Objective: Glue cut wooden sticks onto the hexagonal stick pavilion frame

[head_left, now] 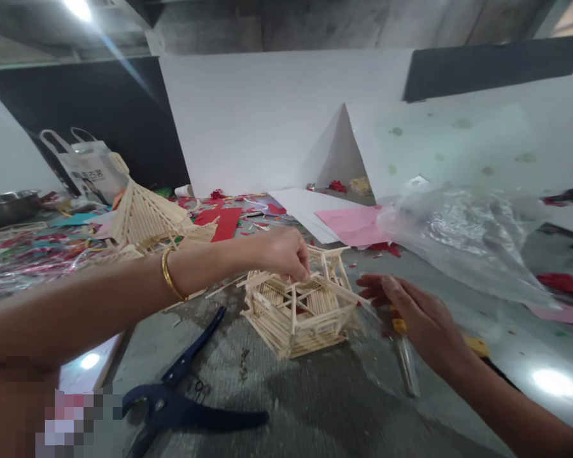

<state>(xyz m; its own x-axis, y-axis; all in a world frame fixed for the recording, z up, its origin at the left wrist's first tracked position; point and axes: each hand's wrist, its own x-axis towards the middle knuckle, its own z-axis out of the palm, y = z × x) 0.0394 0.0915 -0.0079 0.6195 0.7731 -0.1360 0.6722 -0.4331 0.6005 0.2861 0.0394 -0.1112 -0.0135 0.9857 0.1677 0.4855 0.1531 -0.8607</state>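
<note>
A small many-sided frame of pale wooden sticks (291,343) stands on the grey table, with crossing sticks and slatted panels inside. My left hand (286,254), below a gold bangle (172,273), is over the top of the frame, closed with its fingertips pinched together. What they hold is hidden. A loose-looking stick (348,294) lies across the upper rim, pointing toward my right hand. My right hand (410,312) is just right of the frame, fingers stretched out and holding nothing. Under it lies a clear tube-like thing (407,366) with a yellow end.
A dark blue two-handled tool with a spring (172,404) lies in front at left. Behind my left arm stands a cone-shaped stick roof (146,213). Red paper (226,224), pink paper (348,224), a clear plastic bag (463,235) and many scraps lie further back.
</note>
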